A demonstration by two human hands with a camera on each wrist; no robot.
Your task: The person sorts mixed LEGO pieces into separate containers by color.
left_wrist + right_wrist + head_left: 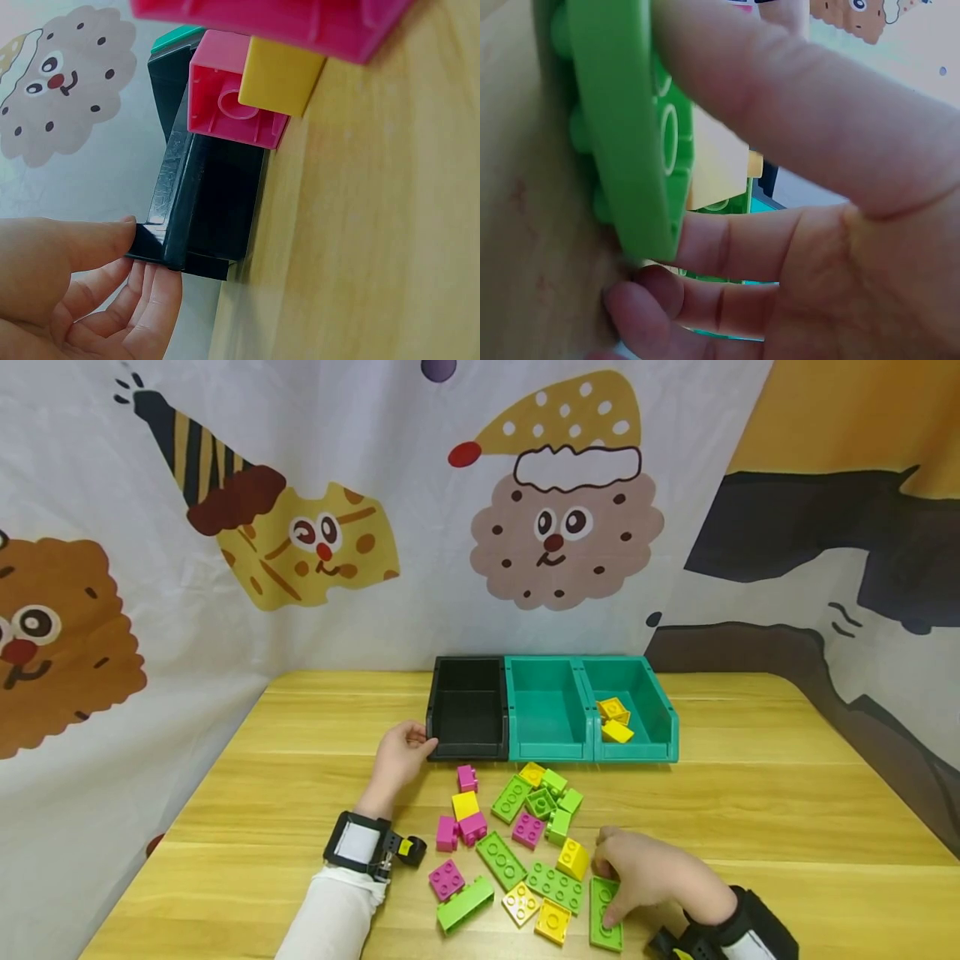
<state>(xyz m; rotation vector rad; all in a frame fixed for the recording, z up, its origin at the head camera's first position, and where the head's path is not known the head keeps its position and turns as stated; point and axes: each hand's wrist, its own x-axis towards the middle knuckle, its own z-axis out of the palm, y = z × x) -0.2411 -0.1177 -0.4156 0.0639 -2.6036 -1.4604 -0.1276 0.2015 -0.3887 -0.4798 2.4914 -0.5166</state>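
My left hand [401, 756] is at the front left corner of the black bin [470, 727]. In the left wrist view its thumb lies on the bin's rim [154, 240], with the fingers curled beneath. My right hand [648, 872] grips a long green brick [597, 902] at the right of the brick pile. The right wrist view shows this brick [619, 127] stud side toward the tabletop, hollow side up, the thumb over it and fingers at its end. Left of it lie a green eight-stud brick [555, 887], a yellow brick [553, 922] and a sloped yellow brick [573, 858].
Two teal bins [551, 714] join the black one; the right teal bin [648, 727] contains yellow bricks [617, 732]. Several pink, green and yellow bricks lie scattered before the bins, including a pink brick [528, 831] and a green block [465, 904]. A printed cloth [427, 577] hangs behind the wooden table [262, 793].
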